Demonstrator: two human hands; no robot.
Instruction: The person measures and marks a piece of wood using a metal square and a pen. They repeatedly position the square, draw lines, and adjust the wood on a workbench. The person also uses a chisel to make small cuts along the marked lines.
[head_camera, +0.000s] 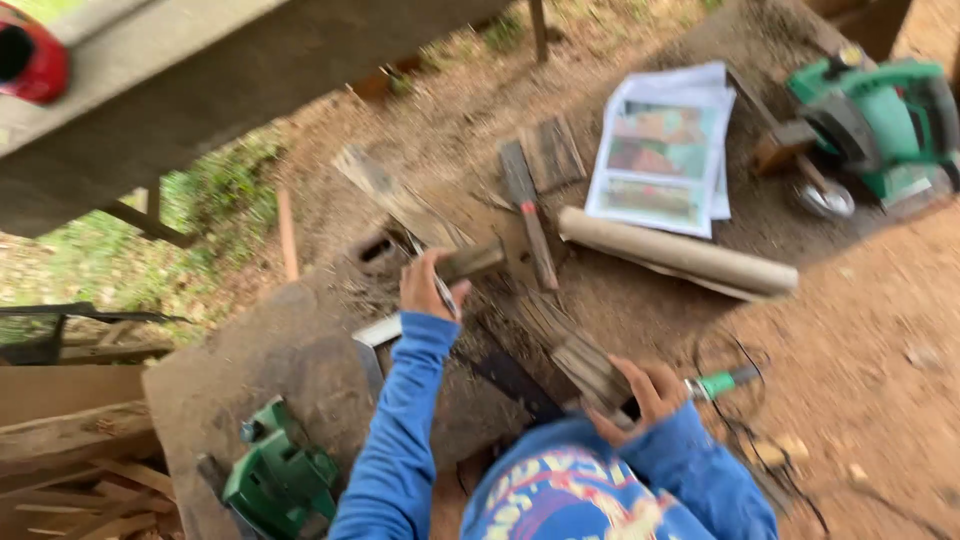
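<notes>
Head view, left to right: a green plastic power tool (278, 480) on the dusty bench (250, 370); left hand (430, 285), fingers clamped on a small grey wood block (472, 262); right hand (650, 393) gripping a weathered, grainy plank (575, 355); a cardboard tube (680, 255); glossy white printed sheets (665, 150); a green circular saw (880, 120).

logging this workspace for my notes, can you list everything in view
wood strip bundle: 1, grey-brown, under right hand
small wood block: 1, brown, by left hand
thin metal tool: 1, silver, in left hand
chisel: 1, grey with red band, centre
paper roll: 1, tan, right of centre
printed sheets: 1 stack, white, upper right
power saw: 1, green, top right
power tool: 1, green, bottom left
left hand: 1, blue sleeve
right hand: 1, blue sleeve
</notes>
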